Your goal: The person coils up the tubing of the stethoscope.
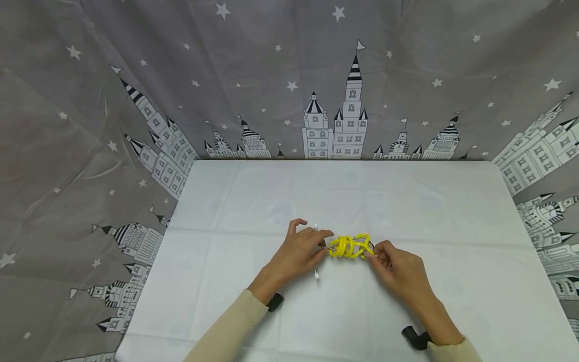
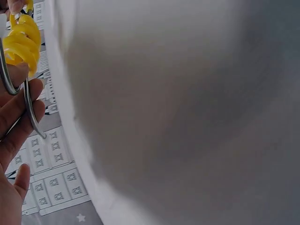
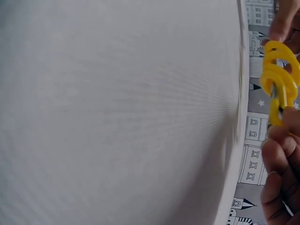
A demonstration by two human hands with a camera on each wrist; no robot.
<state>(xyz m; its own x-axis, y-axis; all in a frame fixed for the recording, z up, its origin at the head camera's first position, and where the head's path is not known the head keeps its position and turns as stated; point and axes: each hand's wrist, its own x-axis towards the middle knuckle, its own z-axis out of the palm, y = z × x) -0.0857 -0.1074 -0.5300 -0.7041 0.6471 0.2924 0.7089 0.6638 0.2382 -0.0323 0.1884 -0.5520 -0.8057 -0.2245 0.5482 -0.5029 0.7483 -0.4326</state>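
Observation:
Between both hands, a yellow coiled plastic cord [image 1: 346,246] is stretched over the table, its loops bunched toward the left. Thin curved metal prongs [image 2: 32,110] with small white tips come out of the coil's left end. My left hand [image 1: 296,251] pinches the metal where it meets the coil, the other fingers spread loosely. My right hand [image 1: 402,269] pinches the cord's right end between thumb and fingers, beside a dark loop [image 1: 372,246]. In the right wrist view the yellow coil [image 3: 281,77] runs up from my right fingertips toward my left hand.
A white cloth-covered table [image 1: 253,201] lies beneath the hands. Grey fabric [image 1: 253,75] printed with castles and stars hangs behind it and along both sides. Black wrist-camera mounts [image 1: 415,338] sit by the cuffs of the beige sleeves [image 1: 230,327].

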